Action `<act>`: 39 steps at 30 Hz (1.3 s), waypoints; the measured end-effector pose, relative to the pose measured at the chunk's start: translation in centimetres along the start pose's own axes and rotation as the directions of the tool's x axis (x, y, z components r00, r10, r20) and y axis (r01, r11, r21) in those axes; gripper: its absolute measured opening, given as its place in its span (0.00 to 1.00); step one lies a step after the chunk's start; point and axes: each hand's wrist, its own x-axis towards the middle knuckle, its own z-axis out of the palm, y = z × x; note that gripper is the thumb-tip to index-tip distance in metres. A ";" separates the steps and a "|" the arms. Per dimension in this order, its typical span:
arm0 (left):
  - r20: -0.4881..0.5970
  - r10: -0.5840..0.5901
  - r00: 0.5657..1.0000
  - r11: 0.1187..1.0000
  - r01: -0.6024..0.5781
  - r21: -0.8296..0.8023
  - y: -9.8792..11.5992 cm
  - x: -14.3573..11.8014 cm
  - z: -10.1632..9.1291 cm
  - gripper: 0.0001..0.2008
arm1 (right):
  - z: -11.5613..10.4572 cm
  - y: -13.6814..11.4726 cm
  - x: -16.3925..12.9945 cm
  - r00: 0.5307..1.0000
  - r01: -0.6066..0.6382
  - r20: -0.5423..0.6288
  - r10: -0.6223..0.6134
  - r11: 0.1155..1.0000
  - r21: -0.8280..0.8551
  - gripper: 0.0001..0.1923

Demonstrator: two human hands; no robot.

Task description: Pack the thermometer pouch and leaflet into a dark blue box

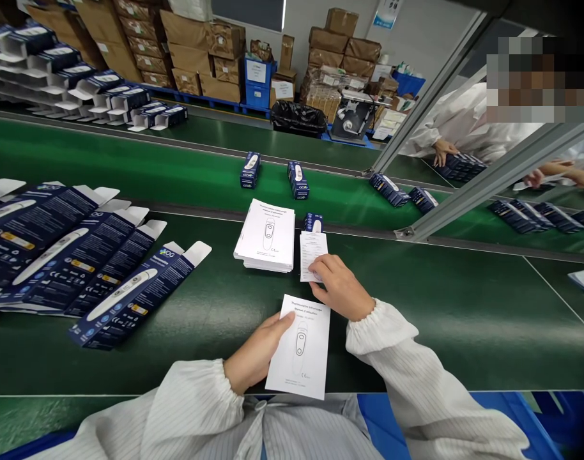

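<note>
My left hand (pixel 258 348) grips a white instruction manual (pixel 299 364) by its left side, thumb on the cover with its thermometer drawing. Just beyond it, my right hand (pixel 340 284) has its fingertips on a small stack of printed slips (pixel 314 246); whether it has pinched one cannot be made out. A thicker pile of manuals (pixel 266 236) lies left of the slips. Behind the slips stands a small blue box (pixel 314 222), partly covered by them. To the left, flat blue thermometer cartons (pixel 136 297) with raised white flaps lie overlapping on the green table.
Beyond the table runs a green conveyor (pixel 191 160) carrying closed blue boxes (pixel 250 169). Open cartons (pixel 105 86) are stacked at the far left. A metal frame post (pixel 488 185) rises at right, with a co-worker's hand (pixel 444 152) on boxes behind it.
</note>
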 end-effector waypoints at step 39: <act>0.015 0.195 0.981 0.976 -0.192 -0.100 0.3 -0.1 -0.2 0.21 | 0.0 -8.0 -4.7 0.999 0.047 0.008 -0.054 0.928 0.371 0.06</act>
